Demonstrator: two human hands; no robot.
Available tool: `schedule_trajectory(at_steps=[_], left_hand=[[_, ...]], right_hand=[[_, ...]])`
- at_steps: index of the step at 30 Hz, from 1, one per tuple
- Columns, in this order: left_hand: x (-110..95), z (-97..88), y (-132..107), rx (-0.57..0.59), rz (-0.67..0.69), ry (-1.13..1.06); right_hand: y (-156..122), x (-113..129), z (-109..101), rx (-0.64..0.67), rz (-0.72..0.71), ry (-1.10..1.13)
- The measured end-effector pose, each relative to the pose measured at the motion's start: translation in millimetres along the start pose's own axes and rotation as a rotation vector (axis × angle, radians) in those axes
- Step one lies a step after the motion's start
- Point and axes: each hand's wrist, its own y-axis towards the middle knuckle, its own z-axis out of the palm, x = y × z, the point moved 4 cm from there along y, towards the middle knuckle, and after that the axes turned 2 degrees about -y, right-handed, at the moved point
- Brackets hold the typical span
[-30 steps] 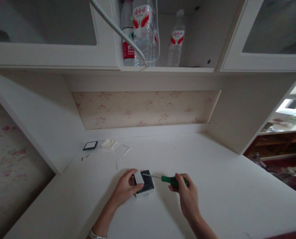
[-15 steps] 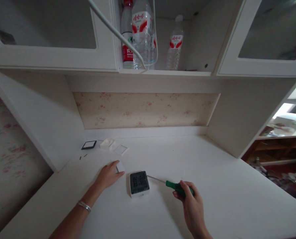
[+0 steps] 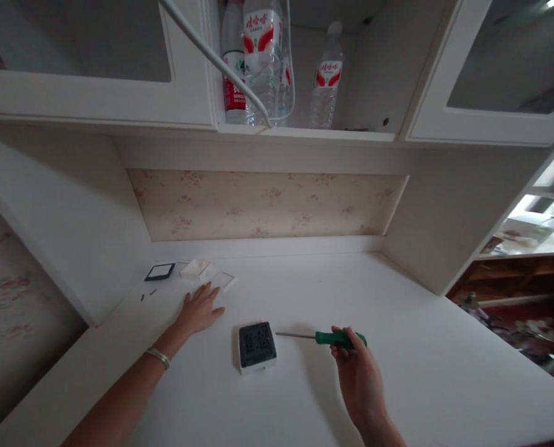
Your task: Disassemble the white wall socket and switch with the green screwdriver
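My right hand (image 3: 356, 366) grips the green handle of a screwdriver (image 3: 328, 337). Its metal shaft points left, and the tip stops just short of a square socket unit (image 3: 257, 345) with a dark top and white sides, lying on the white desk. My left hand (image 3: 200, 308) reaches to the back left, palm down with fingers spread. Its fingertips are by a thin, pale square frame (image 3: 225, 280) and a white box-like part (image 3: 195, 269). Whether anything lies under the palm is hidden.
A black-edged frame with a white centre (image 3: 159, 272) lies at the back left, near two small dark strips (image 3: 153, 292). Overhead, plastic bottles (image 3: 328, 81) stand in an open cabinet, and a white cable (image 3: 216, 59) hangs before it. Side panels (image 3: 63, 205) flank the desk.
My left hand has moved back and left, its fingers spreading; the white square piece it held no longer shows. The screwdriver tip has come away from the socket unit.
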Motion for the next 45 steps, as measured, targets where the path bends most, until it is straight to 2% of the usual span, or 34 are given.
schedule_trajectory(at_steps=[4, 8, 15, 17, 20, 24, 27, 29, 33, 35, 39, 45], left_hand=[[-19, 22.4, 21, 0.074, 0.006, -0.085], [-20, 35.5, 42, 0.064, -0.047, -0.123], [-3, 29.8, 76, 0.016, -0.047, -0.154], [0, 27.1, 79, 0.007, -0.034, -0.156], [6, 23.1, 76, -0.016, -0.030, -0.135], [15, 15.1, 56, -0.050, -0.021, -0.064], [11, 5.4, 23, -0.141, 0.026, -0.115], [-2, 1.0, -7, -0.177, 0.078, -0.258], [-42, 6.6, -69, -0.036, 0.121, -0.682], [-60, 12.0, -90, 0.002, 0.117, -0.819], [-76, 20.9, -105, -0.063, 0.107, -0.861], [-74, 29.5, -104, -0.055, 0.160, -0.867]], right_hand=[[-2, -1, -9, -0.016, 0.010, -0.039], [0, 4, -18, -0.055, 0.012, -0.079], [5, 13, -30, -0.114, -0.012, -0.162], [5, 17, -24, -0.085, -0.045, -0.160], [7, 24, -4, 0.004, -0.083, -0.148], [9, 32, 34, 0.047, -0.209, -0.271], [5, 35, 70, 0.095, -0.341, -0.347], [-1, 32, 97, 0.200, -0.342, -0.314], [-15, 16, 142, 0.337, -0.284, -0.197], [-21, 3, 158, 0.375, -0.253, -0.186], [-30, -23, 181, 0.438, -0.204, -0.225], [-35, -51, 196, 0.520, -0.152, -0.340]])
